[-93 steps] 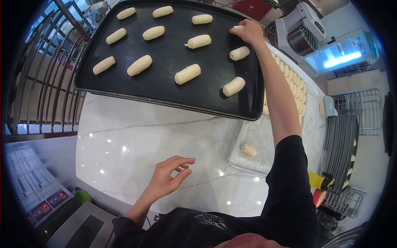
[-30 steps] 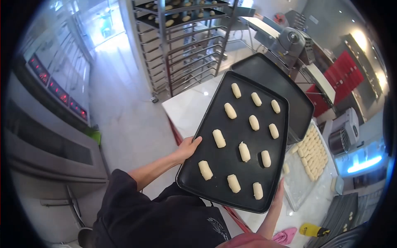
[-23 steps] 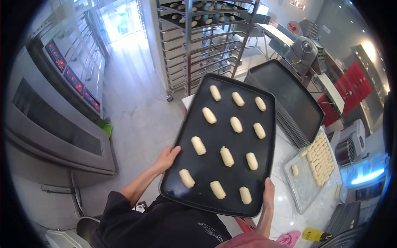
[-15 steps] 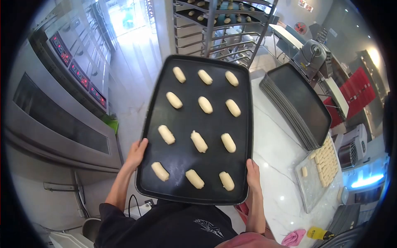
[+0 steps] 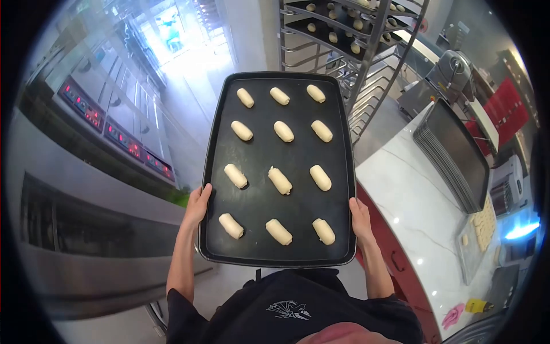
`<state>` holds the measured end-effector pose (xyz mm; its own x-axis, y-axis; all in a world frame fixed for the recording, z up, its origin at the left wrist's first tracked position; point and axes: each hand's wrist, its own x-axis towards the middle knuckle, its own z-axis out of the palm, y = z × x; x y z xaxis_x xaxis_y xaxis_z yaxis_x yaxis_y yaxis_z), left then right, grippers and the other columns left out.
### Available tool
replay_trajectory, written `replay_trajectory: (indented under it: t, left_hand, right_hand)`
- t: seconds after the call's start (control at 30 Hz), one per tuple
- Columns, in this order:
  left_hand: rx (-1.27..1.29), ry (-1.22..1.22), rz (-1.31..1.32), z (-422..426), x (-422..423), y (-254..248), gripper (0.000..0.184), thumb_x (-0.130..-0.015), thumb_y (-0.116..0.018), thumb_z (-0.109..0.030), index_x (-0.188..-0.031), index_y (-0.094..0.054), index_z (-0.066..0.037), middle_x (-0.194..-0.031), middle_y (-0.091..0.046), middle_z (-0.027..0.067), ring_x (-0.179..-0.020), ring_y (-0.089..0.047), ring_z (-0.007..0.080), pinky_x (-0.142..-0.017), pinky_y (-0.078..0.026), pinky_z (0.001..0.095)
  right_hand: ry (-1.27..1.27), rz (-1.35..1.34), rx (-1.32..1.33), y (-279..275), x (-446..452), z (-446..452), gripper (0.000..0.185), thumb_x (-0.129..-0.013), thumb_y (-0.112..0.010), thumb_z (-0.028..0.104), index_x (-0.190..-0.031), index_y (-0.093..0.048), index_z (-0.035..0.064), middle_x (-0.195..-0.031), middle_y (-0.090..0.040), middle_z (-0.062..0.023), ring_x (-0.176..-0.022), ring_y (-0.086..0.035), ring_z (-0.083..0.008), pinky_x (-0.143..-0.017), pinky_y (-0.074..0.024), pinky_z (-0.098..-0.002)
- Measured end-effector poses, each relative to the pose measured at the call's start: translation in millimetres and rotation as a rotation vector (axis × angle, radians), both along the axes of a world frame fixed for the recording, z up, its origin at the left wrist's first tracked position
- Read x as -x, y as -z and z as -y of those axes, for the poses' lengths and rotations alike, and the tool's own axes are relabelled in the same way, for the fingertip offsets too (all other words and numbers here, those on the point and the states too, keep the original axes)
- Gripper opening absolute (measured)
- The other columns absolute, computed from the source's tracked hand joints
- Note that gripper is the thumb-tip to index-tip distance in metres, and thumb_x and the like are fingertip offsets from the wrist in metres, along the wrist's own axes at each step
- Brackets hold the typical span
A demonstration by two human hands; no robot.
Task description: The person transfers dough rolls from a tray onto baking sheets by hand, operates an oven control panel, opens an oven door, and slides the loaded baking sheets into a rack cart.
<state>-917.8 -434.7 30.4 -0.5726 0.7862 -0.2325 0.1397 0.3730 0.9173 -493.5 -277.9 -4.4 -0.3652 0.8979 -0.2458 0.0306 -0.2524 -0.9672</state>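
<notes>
Clearly, in the head view, the dark baking tray [image 5: 263, 155] lies directly between both hands, its long axis running away from the person's body. The left hand [image 5: 198, 204] grasps its left rim and the right hand [image 5: 360, 218] its right rim, about level, both toward the tray's near end; neither is nearer. On its smooth black, round-cornered base sit twelve dough rolls [image 5: 283, 131], pale, matte, stubby cylinders, spaced apart. Beyond the tray's far right corner stands a railed metal rack [image 5: 372, 51]; right of the tray, a glossy, veined counter [image 5: 395, 178].
</notes>
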Motion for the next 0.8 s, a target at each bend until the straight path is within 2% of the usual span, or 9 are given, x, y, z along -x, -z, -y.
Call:
replay_trajectory:
  t: [0.1, 0.27, 0.43, 0.57, 0.63, 0.7, 0.77, 0.8]
  left_hand:
    - [-0.041, 0.078, 0.010, -51.9, 64.0, 20.9, 0.048, -0.100, -0.052, -0.043, -0.107, -0.064, 0.003, -0.089, -0.066, 0.0010, -0.077, -0.058, 0.0075, -0.069, -0.047, 0.0257]
    - [-0.030, 0.214, 0.094, -150.7, 137.6, 16.7, 0.049, -0.100, -0.051, -0.044, -0.107, -0.064, 0.002, -0.089, -0.066, 0.0007, -0.078, -0.058, 0.0074, -0.069, -0.047, 0.0260]
    - [-0.013, 0.321, -0.003, -250.4, 187.4, 0.9, 0.049, -0.100, -0.050, -0.045, -0.108, -0.064, 0.002, -0.088, -0.065, 0.0001, -0.078, -0.058, 0.0069, -0.069, -0.048, 0.0258]
    - [0.025, 0.470, 0.022, -325.8, 225.3, 9.8, 0.049, -0.101, -0.050, -0.045, -0.108, -0.064, 0.002, -0.088, -0.065, -0.0006, -0.077, -0.057, 0.0065, -0.069, -0.047, 0.0252]
    - [0.090, 0.538, -0.002, -358.2, 238.5, 6.7, 0.051, -0.101, -0.049, -0.045, -0.110, -0.063, 0.003, -0.093, -0.066, 0.0014, -0.081, -0.058, 0.0080, -0.072, -0.048, 0.0268]
    - [0.126, 0.599, -0.021, -397.6, 256.8, 8.3, 0.052, -0.101, -0.049, -0.045, -0.112, -0.063, 0.004, -0.095, -0.067, 0.0024, -0.084, -0.059, 0.0088, -0.074, -0.049, 0.0276]
    - [0.096, 0.667, 0.053, -441.4, 268.5, 16.9, 0.057, -0.101, -0.046, -0.047, -0.120, -0.060, 0.005, -0.107, -0.067, 0.0072, -0.092, -0.061, 0.0126, -0.081, -0.050, 0.0299]
    - [0.080, 0.707, 0.088, -462.9, 273.2, 17.3, 0.059, -0.101, -0.044, -0.048, -0.124, -0.058, 0.005, -0.113, -0.067, 0.0096, -0.096, -0.062, 0.0145, -0.085, -0.050, 0.0310]
  right_hand:
    - [0.040, 0.002, -0.010, 5.7, 37.7, -16.5, 0.049, -0.104, -0.045, 0.038, -0.126, -0.055, -0.0046, -0.113, -0.065, -0.0076, -0.100, -0.061, -0.0129, -0.089, -0.0473, -0.0277]
    - [0.125, -0.076, -0.041, 19.7, 94.3, -50.5, 0.049, -0.105, -0.043, 0.036, -0.133, -0.049, -0.0038, -0.123, -0.061, -0.0093, -0.109, -0.057, -0.0149, -0.096, -0.0440, -0.0293]
    - [0.205, -0.090, -0.004, 29.2, 145.4, -79.3, 0.048, -0.105, -0.041, 0.032, -0.139, -0.043, -0.0025, -0.133, -0.054, -0.0117, -0.118, -0.051, -0.0172, -0.102, -0.0399, -0.0315]
    - [0.290, -0.083, -0.015, 34.8, 183.6, -91.6, 0.048, -0.106, -0.040, 0.031, -0.141, -0.041, -0.0018, -0.137, -0.051, -0.0129, -0.122, -0.049, -0.0183, -0.105, -0.0379, -0.0324]
    - [0.322, -0.084, -0.030, 41.5, 200.1, -101.1, 0.048, -0.106, -0.040, 0.031, -0.141, -0.041, -0.0017, -0.138, -0.050, -0.0132, -0.123, -0.048, -0.0186, -0.105, -0.0373, -0.0326]
    - [0.476, -0.010, -0.041, 56.6, 223.3, -111.0, 0.048, -0.105, -0.042, 0.032, -0.140, -0.043, -0.0014, -0.134, -0.053, -0.0126, -0.120, -0.051, -0.0188, -0.103, -0.0397, -0.0329]
    - [0.592, 0.037, -0.024, 59.0, 244.2, -114.2, 0.047, -0.105, -0.042, 0.032, -0.139, -0.043, -0.0012, -0.132, -0.054, -0.0124, -0.118, -0.053, -0.0189, -0.102, -0.0409, -0.0331]
    - [0.655, -0.039, 0.034, 51.8, 252.3, -129.7, 0.047, -0.104, -0.043, 0.033, -0.137, -0.045, -0.0011, -0.129, -0.057, -0.0117, -0.115, -0.055, -0.0190, -0.099, -0.0432, -0.0330]
